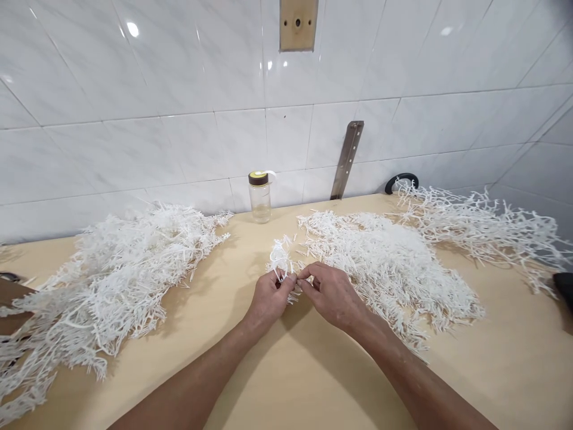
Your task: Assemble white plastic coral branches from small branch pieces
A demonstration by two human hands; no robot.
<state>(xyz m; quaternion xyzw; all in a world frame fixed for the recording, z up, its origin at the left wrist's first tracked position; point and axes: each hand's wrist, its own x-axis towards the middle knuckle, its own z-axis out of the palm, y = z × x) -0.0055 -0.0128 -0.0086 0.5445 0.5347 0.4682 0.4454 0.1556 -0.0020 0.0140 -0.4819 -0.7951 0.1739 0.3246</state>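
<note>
My left hand [269, 295] is closed, its thumb and fingers pinching a white branched plastic piece [280, 254]. Thin prongs and a loop of this piece stick up beyond the fingers, and a few show below them. My right hand [335, 294] meets it from the other side, thumb and forefinger pressed together at the left fingertips. Whatever lies in the right pinch is too small to make out. Just beyond the right hand spreads a pile of short white plastic sticks [385, 263].
A large heap of white branched pieces [134, 269] covers the table's left side. More branched strands [487, 224] lie at the far right, by a black curved handle [401, 180]. A clear bottle [259, 200] stands near the tiled wall; a metal strip [348, 160] leans there.
</note>
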